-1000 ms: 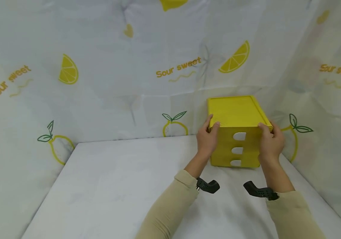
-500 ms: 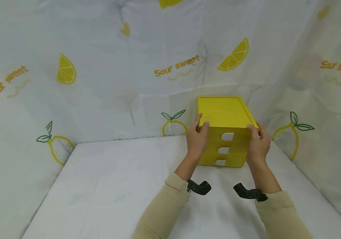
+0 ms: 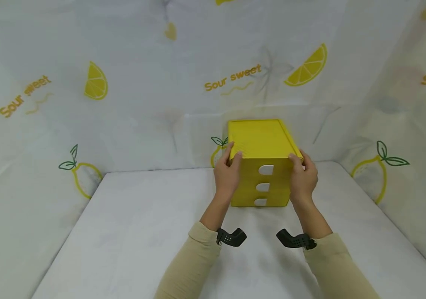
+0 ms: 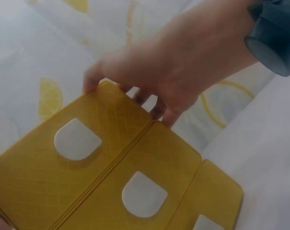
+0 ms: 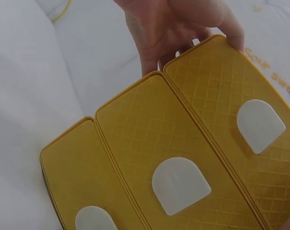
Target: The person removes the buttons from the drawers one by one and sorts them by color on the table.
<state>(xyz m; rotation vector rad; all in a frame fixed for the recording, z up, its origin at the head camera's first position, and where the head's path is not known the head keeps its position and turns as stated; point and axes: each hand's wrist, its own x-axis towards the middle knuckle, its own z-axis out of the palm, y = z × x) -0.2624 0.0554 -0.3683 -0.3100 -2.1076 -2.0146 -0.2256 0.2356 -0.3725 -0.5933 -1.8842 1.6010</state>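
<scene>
A yellow three-tier drawer box (image 3: 261, 139) stands upright near the back of the white table, its front facing me. Each drawer front carries a white tab handle, the top one (image 3: 266, 170) being nearest the lid. My left hand (image 3: 227, 174) grips the box's upper left front corner, thumb on the top edge and fingers along the side. On the opposite corner my right hand (image 3: 303, 176) holds it the same way. Both wrist views show the drawer fronts (image 4: 140, 158) shut and fingers wrapped along the side walls (image 5: 183, 48).
White cloth (image 3: 142, 91) with lemon prints hangs behind and at both sides of the table (image 3: 134, 232). A dark wrist-worn camera mount (image 3: 232, 237) sits on the left wrist, another mount (image 3: 295, 239) on the right.
Both hands have moved the yellow drawer box leftward along the back of the table, away from the right wall. The grip on its corners stays the same.
</scene>
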